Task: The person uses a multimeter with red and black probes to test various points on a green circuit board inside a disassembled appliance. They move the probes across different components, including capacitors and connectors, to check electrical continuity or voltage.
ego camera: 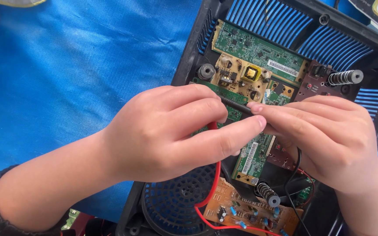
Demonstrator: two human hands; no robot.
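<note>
The left hand (171, 131) and the right hand (324, 135) meet over the middle of an opened black plastic housing (189, 52) that lies on a blue tarpaulin (75, 65). Both hands are curled, fingertips touching each other, and between them they pinch a thin black probe (236, 105), which runs slantwise from under the left index finger to the right fingertips. The left thumb presses against the right fingers just below the probe. A red wire (213, 175) comes out from under the left palm and loops down toward the near edge; a black wire (296, 170) drops from under the right hand on the right side.

Inside the housing, far from the person, sits a long green circuit board (259, 50), and just nearer a tan board (237, 78) with a yellow component. A smaller green board (252, 157) shows below the joined fingers. At the near edge lies an orange-brown board (246, 209) with small blue parts. A coiled metal spring (344, 78) stands far right, another spring (265, 192) near the middle. A round black grille (176, 201) fills the near left corner, and blue slatted vents (263, 17) show at the far side.
</note>
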